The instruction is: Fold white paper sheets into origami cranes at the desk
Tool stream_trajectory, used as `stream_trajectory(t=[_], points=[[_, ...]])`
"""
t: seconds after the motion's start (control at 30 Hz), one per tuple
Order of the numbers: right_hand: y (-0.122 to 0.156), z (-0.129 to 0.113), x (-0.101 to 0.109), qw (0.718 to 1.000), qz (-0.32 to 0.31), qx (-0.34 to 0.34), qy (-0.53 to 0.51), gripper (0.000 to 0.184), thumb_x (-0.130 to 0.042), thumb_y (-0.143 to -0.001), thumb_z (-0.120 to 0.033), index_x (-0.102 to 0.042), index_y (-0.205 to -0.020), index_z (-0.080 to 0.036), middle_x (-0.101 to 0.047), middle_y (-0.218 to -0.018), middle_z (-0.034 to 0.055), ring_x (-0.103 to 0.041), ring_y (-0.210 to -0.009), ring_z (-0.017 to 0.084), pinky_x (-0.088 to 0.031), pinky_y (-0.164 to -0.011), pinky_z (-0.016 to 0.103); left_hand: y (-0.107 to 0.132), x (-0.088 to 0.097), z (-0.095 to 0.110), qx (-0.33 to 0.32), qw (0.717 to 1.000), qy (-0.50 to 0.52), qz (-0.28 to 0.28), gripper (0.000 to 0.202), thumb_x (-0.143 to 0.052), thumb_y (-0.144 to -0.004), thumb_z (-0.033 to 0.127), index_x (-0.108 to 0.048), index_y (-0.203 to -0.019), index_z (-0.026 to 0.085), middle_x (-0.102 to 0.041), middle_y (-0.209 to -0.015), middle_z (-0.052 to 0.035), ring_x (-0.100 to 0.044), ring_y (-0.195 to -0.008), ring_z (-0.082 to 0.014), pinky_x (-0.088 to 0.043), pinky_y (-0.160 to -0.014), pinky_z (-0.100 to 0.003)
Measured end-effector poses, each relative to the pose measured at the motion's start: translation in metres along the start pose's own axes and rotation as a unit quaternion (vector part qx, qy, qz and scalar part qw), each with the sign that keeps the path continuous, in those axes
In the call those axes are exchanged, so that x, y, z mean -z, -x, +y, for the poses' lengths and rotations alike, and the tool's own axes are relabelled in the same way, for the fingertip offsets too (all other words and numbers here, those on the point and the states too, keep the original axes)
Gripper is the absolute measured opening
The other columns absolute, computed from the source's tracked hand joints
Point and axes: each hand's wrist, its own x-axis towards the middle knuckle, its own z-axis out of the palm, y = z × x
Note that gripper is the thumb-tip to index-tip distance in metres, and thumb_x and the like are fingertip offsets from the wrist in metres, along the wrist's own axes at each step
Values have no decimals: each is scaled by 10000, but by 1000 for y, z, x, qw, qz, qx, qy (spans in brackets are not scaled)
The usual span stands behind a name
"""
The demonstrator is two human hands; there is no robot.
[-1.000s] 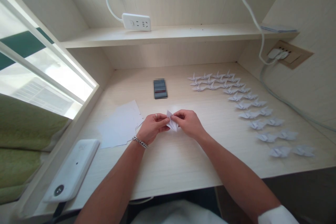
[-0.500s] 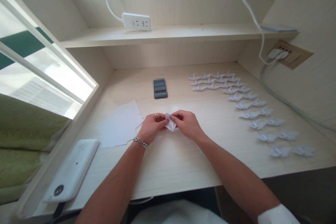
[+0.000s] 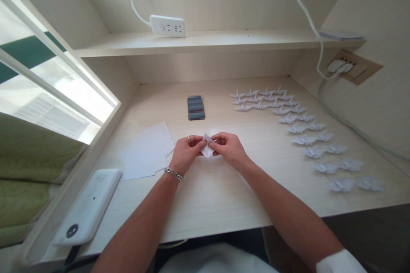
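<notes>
Between my hands is a small piece of folded white paper [image 3: 207, 148], diamond-shaped with creases running down to its lower point. My left hand [image 3: 187, 152] pinches its left side between thumb and fingers; a ring and a chain bracelet are on that arm. On the opposite edge, my right hand [image 3: 229, 147] grips the paper with thumb and fingers. Loose white paper sheets [image 3: 145, 151] lie just left of my left hand. Rows of folded white paper cranes [image 3: 296, 129] stand to the right.
A dark, pixelated rectangular object [image 3: 196, 108] lies beyond my hands. At the left front edge is a long white device [image 3: 89, 207]. A power strip [image 3: 167, 26] rests on the shelf [image 3: 218, 39]. White cables run to a wall socket [image 3: 355, 67] on the right.
The folded paper has shifted slightly left and up and sits straighter. My right thumb has moved a little lower along it, and both hands still hold it.
</notes>
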Motion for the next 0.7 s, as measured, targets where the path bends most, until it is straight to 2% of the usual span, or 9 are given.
stream_trajectory(t=[0.33, 0.57, 0.7], points=[[-1, 2, -1, 999, 0, -20, -29, 357, -779, -629, -429, -652, -802, -143, -676, -658, 22, -645, -602, 149, -558, -537, 267, 0, 0, -4, 13, 1000, 23, 2, 394, -816, -607, 400, -705, -842, 104, -707, -767, -82, -628, -665, -158, -517, -618, -288], [0, -2, 0, 998, -15, -35, -45, 391, -799, -614, -399, -657, -864, -134, -684, -670, 24, -653, -632, 155, -564, -602, 293, 0, -2, -2, -10, 997, -62, 39, 427, -790, -634, 437, -688, -862, 91, -669, -659, -62, -596, -580, -133, -495, -525, -240], [-2, 0, 3, 998, -10, -20, -51, 388, -803, -610, -407, -666, -854, -139, -689, -674, 20, -649, -619, 149, -556, -589, 281, 3, -2, 0, -2, 1000, -19, -15, 452, -793, -646, 386, -659, -970, 99, -650, -675, -32, -603, -595, -120, -522, -555, -241]])
